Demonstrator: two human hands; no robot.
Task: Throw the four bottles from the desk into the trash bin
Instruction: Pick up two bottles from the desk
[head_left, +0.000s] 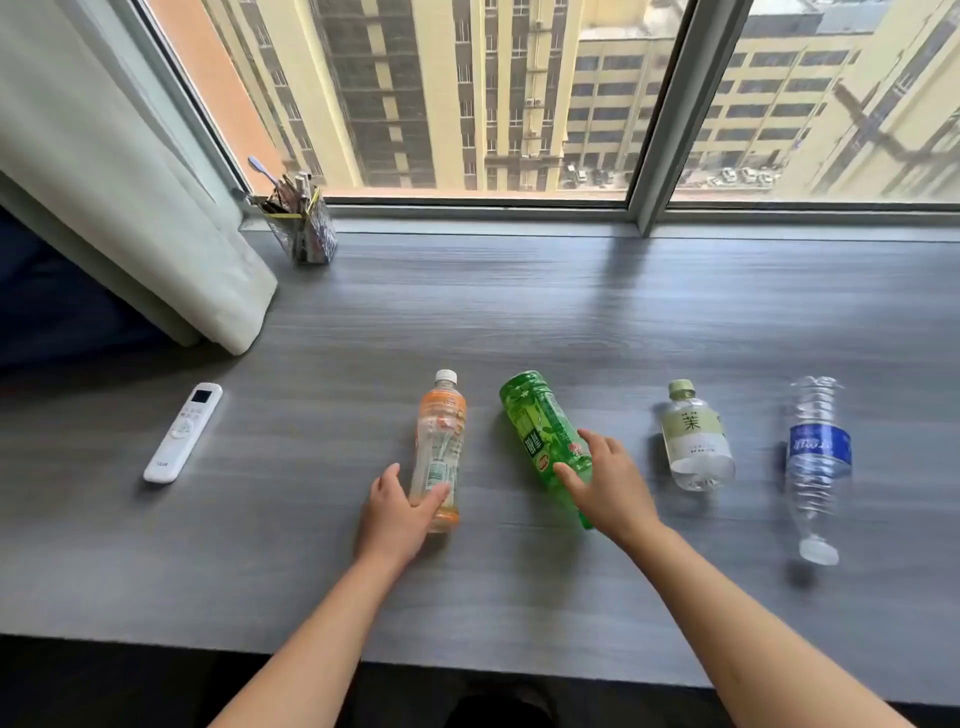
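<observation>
The left hand (396, 512) is curling around the orange bottle (439, 447) and the right hand (608, 480) is spreading over the green bottle (545, 436) — neither fully closed. Both bottles are lying on the grey desk (519, 312), the pale-green bottle (696, 441) and clear bottle (815, 457) lying untouched to the right.

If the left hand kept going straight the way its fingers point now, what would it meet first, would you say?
The left hand points up and slightly right, and already seems to touch the orange-labelled bottle at its lower end, so that bottle comes first. Whether the hand has closed on it is unclear.
</observation>
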